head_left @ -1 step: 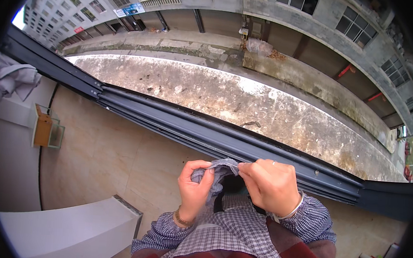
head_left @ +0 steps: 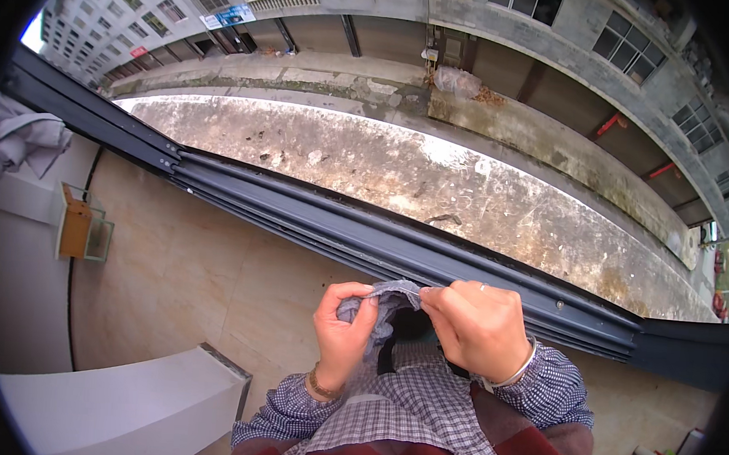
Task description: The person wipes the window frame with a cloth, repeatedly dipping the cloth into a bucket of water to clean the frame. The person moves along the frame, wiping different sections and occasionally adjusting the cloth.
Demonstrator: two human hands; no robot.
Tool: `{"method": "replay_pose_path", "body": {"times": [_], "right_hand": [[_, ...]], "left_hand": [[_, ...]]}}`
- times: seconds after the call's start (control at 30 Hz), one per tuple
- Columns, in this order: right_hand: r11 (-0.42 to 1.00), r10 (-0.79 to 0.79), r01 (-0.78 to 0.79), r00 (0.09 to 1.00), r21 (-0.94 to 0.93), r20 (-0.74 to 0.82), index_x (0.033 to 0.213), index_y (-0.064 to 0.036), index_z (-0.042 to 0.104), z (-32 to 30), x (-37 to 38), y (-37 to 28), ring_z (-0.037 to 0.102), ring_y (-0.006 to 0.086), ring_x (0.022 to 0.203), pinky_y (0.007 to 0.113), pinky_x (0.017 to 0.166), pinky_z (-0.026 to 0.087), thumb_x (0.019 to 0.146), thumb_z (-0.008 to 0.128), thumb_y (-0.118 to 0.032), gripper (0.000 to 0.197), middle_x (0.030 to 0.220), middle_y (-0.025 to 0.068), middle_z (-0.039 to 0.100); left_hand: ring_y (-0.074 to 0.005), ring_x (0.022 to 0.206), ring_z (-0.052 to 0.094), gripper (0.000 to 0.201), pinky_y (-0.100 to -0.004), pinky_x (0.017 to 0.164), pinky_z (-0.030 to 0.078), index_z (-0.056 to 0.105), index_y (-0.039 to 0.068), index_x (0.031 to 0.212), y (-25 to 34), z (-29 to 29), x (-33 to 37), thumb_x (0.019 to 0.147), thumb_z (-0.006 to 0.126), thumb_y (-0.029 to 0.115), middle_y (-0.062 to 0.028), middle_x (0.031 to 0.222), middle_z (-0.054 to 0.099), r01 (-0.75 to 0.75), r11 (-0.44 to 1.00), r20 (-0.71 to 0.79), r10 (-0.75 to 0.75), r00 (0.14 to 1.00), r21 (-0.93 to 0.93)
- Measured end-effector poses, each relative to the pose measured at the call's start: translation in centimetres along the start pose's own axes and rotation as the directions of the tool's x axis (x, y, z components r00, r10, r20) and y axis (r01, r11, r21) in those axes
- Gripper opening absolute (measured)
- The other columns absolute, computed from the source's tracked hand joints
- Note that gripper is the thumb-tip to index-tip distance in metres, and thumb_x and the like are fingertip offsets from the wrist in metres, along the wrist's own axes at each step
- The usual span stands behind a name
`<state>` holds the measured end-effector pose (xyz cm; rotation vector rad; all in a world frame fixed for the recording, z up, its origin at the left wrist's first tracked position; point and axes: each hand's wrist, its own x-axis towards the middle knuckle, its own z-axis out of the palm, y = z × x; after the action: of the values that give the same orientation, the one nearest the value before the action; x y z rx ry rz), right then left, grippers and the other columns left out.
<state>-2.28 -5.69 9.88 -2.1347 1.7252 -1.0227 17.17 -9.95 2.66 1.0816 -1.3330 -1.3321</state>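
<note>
A crumpled grey-blue cloth (head_left: 386, 303) is held up in front of my body, close to the window frame. My left hand (head_left: 341, 326) pinches its left part between thumb and fingers. At the cloth's right end, the fingertips of my right hand (head_left: 477, 327) are pressed together. A thin pale needle-like thing (head_left: 411, 292) runs from the cloth's upper edge into those fingertips; whether it is a needle or a thread is too small to tell. Part of the cloth hangs below, between the hands.
Just beyond my hands runs a dark metal window frame (head_left: 298, 214), with a stained concrete ledge (head_left: 369, 169) outside. A white panel (head_left: 133, 397) stands at lower left. A small wooden box (head_left: 76, 222) and a grey cloth bundle (head_left: 28, 143) are at far left.
</note>
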Motion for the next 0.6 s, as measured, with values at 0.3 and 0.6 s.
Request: {"method": "replay_pose_path", "body": {"times": [0.3, 0.6], "right_hand": [[0.993, -0.003, 0.018, 0.992, -0.119, 0.124, 0.082, -0.0106, 0.058, 0.8, 1.2, 0.3, 0.06, 0.0217, 0.06, 0.036, 0.05, 0.046, 0.072, 0.066, -0.009, 0.014, 0.066, 0.0039, 0.053], [0.978, -0.069, 0.114, 0.966, -0.175, 0.248, 0.086, -0.0113, 0.058, 1.4, 3.5, -0.7, 0.063, 0.0215, 0.064, 0.033, 0.052, 0.049, 0.073, 0.065, -0.014, 0.015, 0.071, 0.0041, 0.057]], "left_hand": [[-0.0066, 0.08, 0.057, 0.012, -0.022, 0.07, 0.048, 0.061, 0.002, 0.097, -0.1, 0.1, 1.0, 0.088, 0.068, 0.0, -0.0037, 0.093, 0.065, -0.025, 0.999, -0.003, 0.026, 1.0, 0.035], [-0.0054, 0.078, 0.059, 0.015, -0.0219, 0.067, 0.049, 0.065, 0.002, 0.097, -0.6, -0.9, 0.8, 0.086, 0.074, 0.002, -0.0016, 0.089, 0.068, -0.007, 1.0, 0.042, 0.006, 0.999, 0.012]]}}
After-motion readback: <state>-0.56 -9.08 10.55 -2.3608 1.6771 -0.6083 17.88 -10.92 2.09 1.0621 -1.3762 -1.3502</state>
